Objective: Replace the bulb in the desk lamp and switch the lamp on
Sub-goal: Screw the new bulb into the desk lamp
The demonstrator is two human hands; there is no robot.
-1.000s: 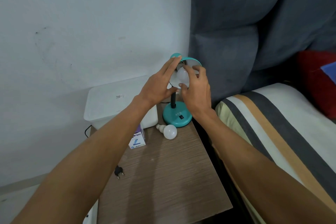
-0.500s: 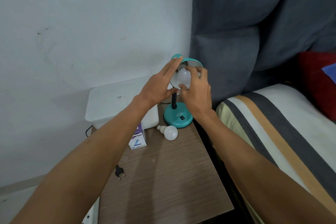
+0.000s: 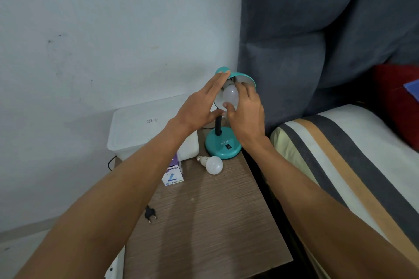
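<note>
A: Left of the desk lamp (image 3: 223,142)?
B: Plug (image 3: 150,213), box (image 3: 173,175), spare bulb (image 3: 212,164) lying loose. Left hand (image 3: 199,108) flat, open, steadying the shade (image 3: 246,79).
A: Right?
B: Right hand (image 3: 246,113) nearer, fingers closed around the bulb (image 3: 230,96) in the shade, its axis running up into the socket.

We look from head height, forward and down, close over our fingers (image 3: 217,81) at the desk lamp (image 3: 223,145); only one view.
</note>
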